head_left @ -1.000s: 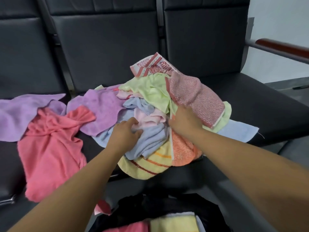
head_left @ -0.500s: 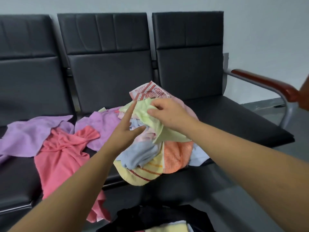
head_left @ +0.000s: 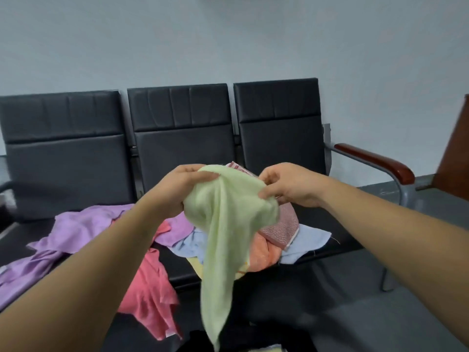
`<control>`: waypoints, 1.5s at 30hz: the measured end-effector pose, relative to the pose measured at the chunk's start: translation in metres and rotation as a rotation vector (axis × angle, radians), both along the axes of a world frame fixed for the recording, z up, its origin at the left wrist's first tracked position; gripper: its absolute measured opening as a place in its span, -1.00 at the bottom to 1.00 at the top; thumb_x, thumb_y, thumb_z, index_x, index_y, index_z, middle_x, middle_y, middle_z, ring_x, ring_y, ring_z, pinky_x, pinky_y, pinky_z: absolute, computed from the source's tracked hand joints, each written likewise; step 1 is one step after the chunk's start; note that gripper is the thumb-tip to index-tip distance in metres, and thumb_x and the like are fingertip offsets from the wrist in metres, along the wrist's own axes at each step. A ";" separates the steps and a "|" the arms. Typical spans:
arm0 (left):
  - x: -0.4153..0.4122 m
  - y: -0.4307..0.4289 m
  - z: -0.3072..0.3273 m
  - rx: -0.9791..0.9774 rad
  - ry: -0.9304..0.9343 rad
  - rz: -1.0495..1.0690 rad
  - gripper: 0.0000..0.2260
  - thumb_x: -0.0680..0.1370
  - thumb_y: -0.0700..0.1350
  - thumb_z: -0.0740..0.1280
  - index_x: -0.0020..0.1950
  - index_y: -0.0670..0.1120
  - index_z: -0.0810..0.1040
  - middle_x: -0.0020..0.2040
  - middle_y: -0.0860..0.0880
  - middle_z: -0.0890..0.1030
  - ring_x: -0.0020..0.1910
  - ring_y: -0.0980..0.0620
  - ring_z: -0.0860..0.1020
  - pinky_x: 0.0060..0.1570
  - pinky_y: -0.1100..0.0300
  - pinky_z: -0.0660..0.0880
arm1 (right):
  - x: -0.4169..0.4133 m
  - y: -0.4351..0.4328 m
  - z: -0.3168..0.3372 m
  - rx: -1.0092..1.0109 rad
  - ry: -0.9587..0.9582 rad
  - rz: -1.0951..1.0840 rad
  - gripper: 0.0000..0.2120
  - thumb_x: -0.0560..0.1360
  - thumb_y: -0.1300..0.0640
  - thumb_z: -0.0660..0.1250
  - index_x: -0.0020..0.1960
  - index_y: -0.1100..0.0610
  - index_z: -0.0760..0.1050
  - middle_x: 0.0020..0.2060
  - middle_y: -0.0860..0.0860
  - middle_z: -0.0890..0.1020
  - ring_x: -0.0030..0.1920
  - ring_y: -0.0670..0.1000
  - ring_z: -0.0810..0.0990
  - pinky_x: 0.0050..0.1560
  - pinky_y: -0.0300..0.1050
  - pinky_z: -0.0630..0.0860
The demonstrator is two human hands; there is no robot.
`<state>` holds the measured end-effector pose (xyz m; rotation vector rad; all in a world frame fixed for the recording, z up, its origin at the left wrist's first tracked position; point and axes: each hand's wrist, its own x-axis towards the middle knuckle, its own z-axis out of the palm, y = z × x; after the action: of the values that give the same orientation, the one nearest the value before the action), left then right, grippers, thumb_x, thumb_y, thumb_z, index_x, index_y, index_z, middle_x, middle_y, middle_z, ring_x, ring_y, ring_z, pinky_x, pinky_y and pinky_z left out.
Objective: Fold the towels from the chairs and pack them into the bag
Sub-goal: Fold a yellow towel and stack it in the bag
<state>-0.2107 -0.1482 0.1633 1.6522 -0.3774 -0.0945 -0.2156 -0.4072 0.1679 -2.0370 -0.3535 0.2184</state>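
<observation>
A pale green towel [head_left: 223, 224] hangs in the air above the seats, bunched at the top and trailing to a point. My left hand [head_left: 177, 189] grips its upper left part, and my right hand [head_left: 289, 186] pinches its upper right edge. Behind it a heap of towels lies on the black chairs [head_left: 182, 148]: purple [head_left: 83, 224], coral pink [head_left: 149, 295], light blue [head_left: 307, 242], orange [head_left: 264, 252] and a red patterned one [head_left: 286, 224]. The black bag [head_left: 253, 341] shows only as a dark shape at the bottom edge.
The row of three chairs stands against a pale wall. A metal armrest with a brown wooden pad [head_left: 375, 161] ends the row on the right. A brown wooden panel [head_left: 456, 158] stands at the far right edge. Grey floor lies to the right.
Both hands have lifted the green towel off the heap and raised it. My left hand, open before, now grips the towel. The camera has tilted up.
</observation>
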 end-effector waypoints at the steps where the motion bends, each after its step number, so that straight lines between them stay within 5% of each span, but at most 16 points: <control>1: -0.006 0.002 0.010 -0.088 0.004 -0.022 -0.79 0.42 -0.12 0.43 -0.01 -0.18 0.71 -0.08 -0.18 0.71 -0.17 -0.10 0.67 -0.12 0.07 0.63 | -0.004 -0.004 0.005 0.015 -0.005 -0.018 -0.89 0.49 0.36 0.45 -0.01 0.21 0.62 -0.14 0.09 0.68 -0.16 0.02 0.67 -0.08 -0.01 0.64; 5: -0.034 0.011 0.044 -0.313 0.013 -0.152 -0.74 0.50 -0.12 0.34 0.16 -0.17 0.61 -0.04 -0.15 0.67 -0.15 -0.07 0.67 -0.12 0.06 0.65 | -0.022 -0.004 0.031 0.248 0.035 0.018 -0.93 0.60 0.22 0.34 0.02 0.19 0.60 -0.15 0.06 0.68 -0.14 0.01 0.63 -0.05 -0.05 0.55; 8: -0.060 0.023 0.048 -0.079 0.094 -0.227 -0.62 0.44 -0.19 0.35 0.25 -0.16 0.61 0.08 -0.22 0.66 -0.08 -0.12 0.67 -0.07 0.04 0.65 | -0.039 0.007 0.057 0.687 0.091 0.076 -0.85 0.64 0.17 0.20 0.00 0.13 0.54 -0.09 0.08 0.67 -0.07 0.07 0.65 0.05 0.07 0.59; 10: -0.078 0.027 0.044 0.097 0.205 -0.326 -0.66 0.41 -0.22 0.37 0.17 -0.13 0.68 0.10 -0.22 0.68 -0.05 -0.14 0.69 -0.06 0.03 0.65 | -0.053 0.015 0.074 0.777 0.097 0.111 -0.84 0.64 0.15 0.22 0.01 0.18 0.55 -0.11 0.10 0.67 -0.08 0.08 0.67 0.03 0.03 0.64; 14: -0.095 0.024 0.036 0.059 0.181 -0.445 -0.55 0.39 -0.06 0.54 0.25 -0.11 0.65 0.18 -0.14 0.66 0.09 -0.07 0.66 0.11 0.07 0.59 | -0.073 0.036 0.085 0.603 0.047 0.181 -0.81 0.64 0.15 0.28 0.07 0.28 0.56 -0.13 0.15 0.67 -0.13 0.07 0.69 -0.11 -0.08 0.65; 17: -0.095 0.007 0.036 -0.026 0.007 -0.321 -0.53 0.52 0.00 0.43 0.37 -0.18 0.53 0.23 -0.21 0.60 0.18 -0.11 0.58 0.26 0.00 0.50 | -0.080 0.050 0.082 0.437 -0.029 0.169 -0.87 0.60 0.22 0.34 -0.09 0.24 0.59 -0.23 0.13 0.66 -0.26 0.03 0.66 -0.22 -0.14 0.61; 20: -0.093 -0.006 0.041 -0.040 -0.070 -0.167 -0.59 0.55 0.04 0.43 0.20 -0.27 0.58 -0.02 -0.17 0.61 -0.10 -0.05 0.58 -0.02 0.11 0.55 | -0.082 0.053 0.076 0.340 -0.057 0.143 -0.88 0.56 0.19 0.42 -0.02 0.26 0.62 -0.22 0.11 0.65 -0.23 0.03 0.62 -0.20 -0.12 0.57; 22: -0.094 -0.012 0.044 0.036 -0.135 -0.108 -0.58 0.54 0.06 0.42 0.09 -0.31 0.57 -0.19 -0.10 0.57 -0.29 0.02 0.51 -0.28 0.23 0.47 | -0.082 0.054 0.069 0.407 -0.029 0.129 -0.70 0.55 0.13 0.44 0.14 0.36 0.59 -0.22 0.11 0.63 -0.22 0.03 0.59 -0.14 -0.07 0.54; 26: -0.090 -0.019 0.046 -0.076 -0.120 0.063 -0.79 0.64 -0.09 0.32 -0.18 -0.12 0.48 -0.33 -0.03 0.52 -0.41 0.05 0.47 -0.42 0.25 0.42 | -0.083 0.055 0.038 0.413 0.067 0.197 -0.48 0.48 0.05 0.48 0.28 0.38 0.52 -0.01 0.22 0.68 -0.04 0.13 0.63 0.05 0.04 0.53; 29: -0.079 -0.014 0.045 -0.113 -0.082 0.146 -0.76 0.66 -0.18 0.28 -0.22 -0.11 0.47 -0.31 -0.07 0.52 -0.33 -0.05 0.50 -0.30 0.17 0.46 | -0.078 0.056 0.006 0.162 0.047 0.179 -0.78 0.51 0.17 0.48 0.12 0.24 0.65 0.06 0.18 0.72 -0.02 0.10 0.65 0.04 -0.01 0.50; 33: -0.066 -0.004 0.034 -0.047 -0.072 0.287 -0.78 0.65 -0.17 0.29 -0.21 -0.10 0.48 -0.30 -0.08 0.51 -0.34 -0.05 0.47 -0.28 0.13 0.44 | -0.060 0.051 -0.022 0.144 -0.004 0.125 -0.78 0.53 0.20 0.44 0.09 0.34 0.61 -0.03 0.18 0.72 -0.06 0.12 0.69 0.03 0.07 0.60; 35: -0.059 0.002 0.028 -0.031 -0.103 0.383 -0.77 0.63 -0.12 0.34 -0.22 -0.07 0.46 -0.30 -0.10 0.48 -0.34 -0.04 0.43 -0.29 0.13 0.40 | -0.053 0.044 -0.033 0.087 -0.002 0.153 -0.83 0.53 0.24 0.44 0.04 0.35 0.58 -0.15 0.09 0.68 -0.15 0.04 0.64 -0.12 -0.07 0.60; 39: -0.054 0.021 0.029 -0.096 -0.130 0.462 -0.76 0.68 -0.15 0.28 -0.18 -0.10 0.39 -0.38 -0.03 0.38 -0.44 0.04 0.36 -0.51 0.29 0.32 | -0.052 0.028 -0.066 -0.275 0.003 0.188 -0.79 0.53 0.18 0.45 -0.16 0.30 0.54 -0.40 -0.03 0.43 -0.41 -0.11 0.38 -0.35 -0.21 0.35; 42: -0.060 0.033 0.020 0.278 -0.187 0.366 -0.79 0.65 -0.06 0.34 -0.11 -0.15 0.49 -0.38 -0.06 0.51 -0.43 0.04 0.44 -0.44 0.26 0.41 | -0.052 0.023 -0.081 -0.147 0.034 0.199 -0.87 0.57 0.16 0.40 -0.12 0.17 0.53 -0.29 -0.04 0.49 -0.25 -0.12 0.48 -0.15 -0.19 0.46; 45: -0.065 0.026 -0.003 0.575 -0.146 0.151 -0.76 0.57 0.07 0.42 0.08 -0.09 0.61 -0.07 -0.06 0.69 -0.17 0.08 0.62 -0.09 0.15 0.57 | -0.053 0.038 -0.070 0.076 0.065 0.215 -0.76 0.51 0.03 0.45 -0.01 0.19 0.51 -0.20 0.05 0.48 -0.14 0.03 0.45 -0.11 -0.05 0.39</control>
<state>-0.2760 -0.1226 0.1599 2.2593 -0.3529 0.0369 -0.2690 -0.3691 0.0977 -1.9122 -0.5332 0.3966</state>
